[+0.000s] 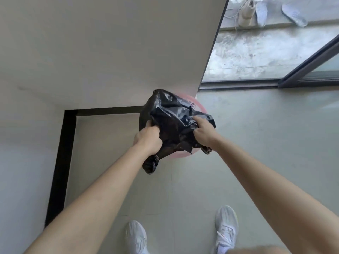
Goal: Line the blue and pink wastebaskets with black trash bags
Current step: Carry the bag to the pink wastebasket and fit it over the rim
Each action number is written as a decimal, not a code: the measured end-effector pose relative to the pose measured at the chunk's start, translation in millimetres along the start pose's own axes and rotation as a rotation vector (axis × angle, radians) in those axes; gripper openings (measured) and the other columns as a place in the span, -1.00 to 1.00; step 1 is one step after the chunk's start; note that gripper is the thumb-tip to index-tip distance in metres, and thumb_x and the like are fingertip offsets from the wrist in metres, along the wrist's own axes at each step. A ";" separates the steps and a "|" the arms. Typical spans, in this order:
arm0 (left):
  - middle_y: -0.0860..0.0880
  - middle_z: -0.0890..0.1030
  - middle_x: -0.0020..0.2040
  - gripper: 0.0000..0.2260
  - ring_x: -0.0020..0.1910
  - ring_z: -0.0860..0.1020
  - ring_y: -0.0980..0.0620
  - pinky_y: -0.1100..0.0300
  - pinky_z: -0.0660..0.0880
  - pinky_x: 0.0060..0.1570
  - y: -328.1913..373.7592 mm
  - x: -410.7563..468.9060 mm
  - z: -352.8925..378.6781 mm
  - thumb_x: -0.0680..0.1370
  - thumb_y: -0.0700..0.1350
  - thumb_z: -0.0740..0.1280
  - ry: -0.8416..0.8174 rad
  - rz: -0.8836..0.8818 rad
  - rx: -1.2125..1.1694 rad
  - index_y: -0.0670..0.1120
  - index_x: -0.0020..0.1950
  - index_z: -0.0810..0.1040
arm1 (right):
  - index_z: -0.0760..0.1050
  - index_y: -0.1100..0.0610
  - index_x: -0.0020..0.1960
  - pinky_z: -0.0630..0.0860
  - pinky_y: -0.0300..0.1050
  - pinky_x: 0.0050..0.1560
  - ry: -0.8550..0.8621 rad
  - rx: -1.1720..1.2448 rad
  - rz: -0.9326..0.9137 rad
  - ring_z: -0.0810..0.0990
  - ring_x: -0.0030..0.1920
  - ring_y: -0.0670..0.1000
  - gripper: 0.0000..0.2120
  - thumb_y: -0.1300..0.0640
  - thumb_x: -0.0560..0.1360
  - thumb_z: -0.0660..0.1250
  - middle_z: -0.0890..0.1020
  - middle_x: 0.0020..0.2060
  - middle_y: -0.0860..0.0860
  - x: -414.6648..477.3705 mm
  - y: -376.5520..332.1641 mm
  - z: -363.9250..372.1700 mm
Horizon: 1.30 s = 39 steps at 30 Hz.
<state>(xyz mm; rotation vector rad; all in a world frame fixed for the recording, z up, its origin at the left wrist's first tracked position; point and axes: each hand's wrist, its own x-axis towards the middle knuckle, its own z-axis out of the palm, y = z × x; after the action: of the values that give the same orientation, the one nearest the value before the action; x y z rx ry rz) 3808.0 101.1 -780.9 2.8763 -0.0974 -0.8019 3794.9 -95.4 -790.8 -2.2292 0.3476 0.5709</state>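
Pale tiled floor [256, 143] fills my view, a grey wall [91, 52] at ten o'clock and a sliding glass door [275, 57] at one o'clock; I see the pink wastebasket [199, 105] at centre, mostly covered by the black trash bag [172, 118] bunched over its rim; my left hand [147, 139] has its fingers curled tight on the bag's seven o'clock edge; my right hand [203, 133] has its fingers pinching the bag at four o'clock; white sneakers [226, 230] stand at six o'clock.
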 end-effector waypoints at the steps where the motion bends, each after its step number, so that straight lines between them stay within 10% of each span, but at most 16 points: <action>1: -0.13 0.30 0.39 -0.56 0.04 0.52 -0.31 0.02 0.35 -0.10 -1.0 12.7 12.3 0.45 -0.28 0.15 0.002 0.032 0.046 -0.12 0.34 0.39 | 0.48 0.23 0.25 0.40 -0.10 0.16 -0.005 0.023 -0.005 0.47 0.22 0.21 -0.52 0.42 0.40 0.06 0.56 0.20 0.20 14.6 8.0 10.1; 9: -0.18 0.20 0.50 -0.53 0.17 0.48 -0.30 -0.03 0.42 0.09 0.9 113.8 89.0 0.48 -0.26 0.12 -0.059 0.055 -0.005 -0.15 0.41 0.30 | 0.39 0.14 0.33 0.37 -0.07 0.11 -0.071 -0.115 0.008 0.47 0.22 0.20 -0.54 0.32 0.47 0.06 0.50 0.28 0.21 116.5 66.4 73.0; 14: -0.21 0.51 -0.11 -0.89 -0.30 0.40 -0.03 0.19 0.34 -0.32 -3.0 159.7 130.0 0.50 -0.31 0.18 -0.389 0.185 0.096 -0.23 -0.07 0.48 | 0.38 0.24 0.40 0.43 -0.04 0.12 -0.427 -0.700 0.080 0.50 0.19 0.16 -0.59 0.19 0.59 0.05 0.49 0.32 0.17 153.5 83.2 94.8; 18: -0.11 0.52 -0.10 -0.92 -0.26 0.47 -0.06 0.17 0.42 -0.32 -7.5 152.7 125.9 0.47 -0.24 0.19 -0.534 0.176 0.134 -0.17 -0.12 0.46 | 0.45 0.17 0.34 0.43 -0.08 -0.04 -0.481 -0.882 0.006 0.52 -0.01 0.09 -0.60 0.13 0.55 0.13 0.55 0.22 0.12 141.8 71.1 90.0; 23: -0.06 0.54 -0.03 -0.87 -0.17 0.53 -0.04 0.09 0.45 -0.29 -20.6 132.1 76.6 0.43 -0.07 0.34 -0.090 0.261 0.129 -0.05 -0.10 0.41 | 0.46 0.26 0.23 0.53 -0.10 -0.33 -0.280 -0.806 -0.139 0.57 -0.21 0.08 -0.66 0.30 0.47 0.17 0.57 0.05 0.17 125.4 50.0 63.8; 28: -0.10 0.49 0.13 -0.81 0.02 0.53 -0.19 -0.01 0.45 -0.16 -51.7 128.5 64.1 0.56 -0.17 0.20 0.617 0.322 0.112 -0.10 0.15 0.49 | 0.44 0.22 0.11 0.26 -0.11 -0.35 0.365 -0.869 -0.526 0.37 -0.26 0.07 -0.76 0.27 0.45 0.18 0.41 -0.17 0.10 124.7 66.7 51.7; 34: -0.17 0.54 0.13 -0.75 -0.03 0.52 -0.21 0.01 0.38 -0.20 -83.6 123.9 69.7 0.55 -0.28 0.10 0.521 0.006 -0.060 -0.11 0.18 0.42 | 0.43 0.18 0.05 0.35 -0.03 -0.24 0.572 -0.774 -0.221 0.56 -0.13 0.23 -0.65 -0.06 0.44 0.14 0.51 -0.12 0.18 102.7 92.9 18.3; 39: -0.10 0.50 0.30 -0.52 0.18 0.51 -0.18 -0.03 0.48 0.00 -80.8 119.4 82.6 0.49 -0.25 0.17 0.506 0.180 -0.184 0.03 0.40 0.31 | 0.28 0.00 0.34 0.39 0.05 0.03 0.159 -0.658 -0.175 0.44 0.07 0.18 -0.27 -0.38 0.29 0.07 0.37 0.05 0.11 91.1 96.2 1.0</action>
<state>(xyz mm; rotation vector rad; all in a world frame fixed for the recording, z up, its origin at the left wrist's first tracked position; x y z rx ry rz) 3868.9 157.6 -924.8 2.7455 -0.2050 -0.0379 3832.6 -162.7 -898.5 -2.9115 0.0343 0.4548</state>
